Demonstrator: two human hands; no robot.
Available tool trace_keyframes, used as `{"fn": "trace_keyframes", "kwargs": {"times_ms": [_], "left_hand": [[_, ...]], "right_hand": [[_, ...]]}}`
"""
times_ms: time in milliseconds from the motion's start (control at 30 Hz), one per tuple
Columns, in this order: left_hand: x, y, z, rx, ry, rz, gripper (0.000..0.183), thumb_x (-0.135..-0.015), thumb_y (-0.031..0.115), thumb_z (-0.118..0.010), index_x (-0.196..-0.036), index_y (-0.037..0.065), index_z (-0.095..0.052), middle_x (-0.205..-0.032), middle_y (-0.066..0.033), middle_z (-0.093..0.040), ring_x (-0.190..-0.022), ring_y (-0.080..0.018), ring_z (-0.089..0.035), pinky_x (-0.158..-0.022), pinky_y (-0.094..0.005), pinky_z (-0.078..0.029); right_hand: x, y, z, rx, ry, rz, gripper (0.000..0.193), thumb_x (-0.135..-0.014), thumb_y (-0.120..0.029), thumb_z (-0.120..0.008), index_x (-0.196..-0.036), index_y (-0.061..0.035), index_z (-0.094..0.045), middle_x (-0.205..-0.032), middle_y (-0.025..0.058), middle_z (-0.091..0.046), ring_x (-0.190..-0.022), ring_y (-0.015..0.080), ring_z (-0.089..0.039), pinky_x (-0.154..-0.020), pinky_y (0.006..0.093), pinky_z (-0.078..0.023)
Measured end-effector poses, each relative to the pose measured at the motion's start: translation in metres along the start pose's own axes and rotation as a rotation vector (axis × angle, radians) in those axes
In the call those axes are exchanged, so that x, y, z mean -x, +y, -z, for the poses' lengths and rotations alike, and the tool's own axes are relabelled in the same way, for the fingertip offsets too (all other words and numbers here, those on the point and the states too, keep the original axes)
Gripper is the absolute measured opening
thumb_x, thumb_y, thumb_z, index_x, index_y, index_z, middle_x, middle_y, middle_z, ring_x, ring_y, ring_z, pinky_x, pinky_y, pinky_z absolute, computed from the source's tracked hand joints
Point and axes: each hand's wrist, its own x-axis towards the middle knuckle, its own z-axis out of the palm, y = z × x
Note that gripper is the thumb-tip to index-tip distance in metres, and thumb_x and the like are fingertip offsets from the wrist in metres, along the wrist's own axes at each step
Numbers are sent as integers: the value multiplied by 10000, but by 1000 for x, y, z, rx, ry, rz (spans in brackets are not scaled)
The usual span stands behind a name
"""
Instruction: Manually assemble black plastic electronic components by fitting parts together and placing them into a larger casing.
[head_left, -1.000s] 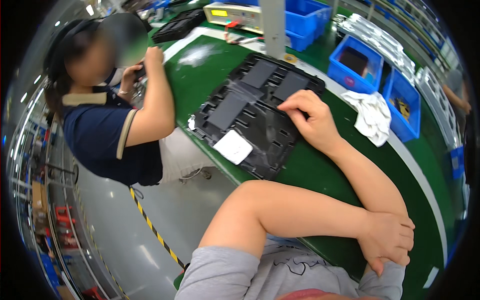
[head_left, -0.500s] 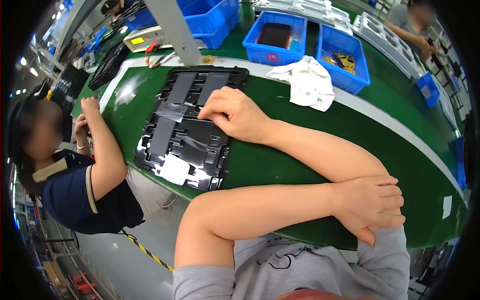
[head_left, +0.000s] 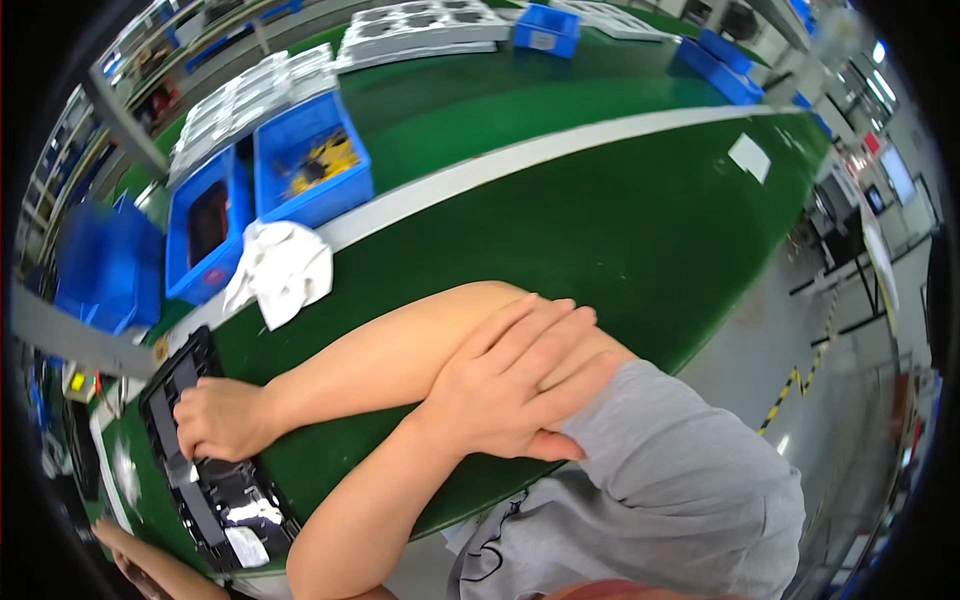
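Note:
My left hand lies across my right arm near the elbow and the grey sleeve. Its fingers are stretched out and slightly apart, with the thumb lower down. My right hand is at the black plastic tray on the left, its fingers curled inward over the upper part. Whatever those fingertips hold or touch is hidden. Dark flat rectangular pieces sit in the tray's recesses. A white patch, perhaps paper or film, lies at the tray's near end.
A white cloth lies beyond my right forearm. Behind it stand a blue bin with yellow and black items and another blue bin holding a dark flat object. Another person's forearm shows at lower left. White moulded trays line the back.
The view has swung to the right, so the tray and bins appear further left. My left hand still rests on my right arm; my right hand stays at the tray.

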Motion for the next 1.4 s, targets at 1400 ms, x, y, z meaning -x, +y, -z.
{"fn": "trace_keyframes", "kwargs": {"times_ms": [1400], "left_hand": [[14,-3,-19,55,164,-51,780,-641,659,-602,-1200,119,-529,-1145,-191,-515,-1040,-354,-514,-949,-491,-375]], "right_hand": [[-10,-3,9,66,-280,120,79,-764,-94,-669,-829,-135,-650,-817,-3,-544,-799,187,-530,-728,324,-395]]}}
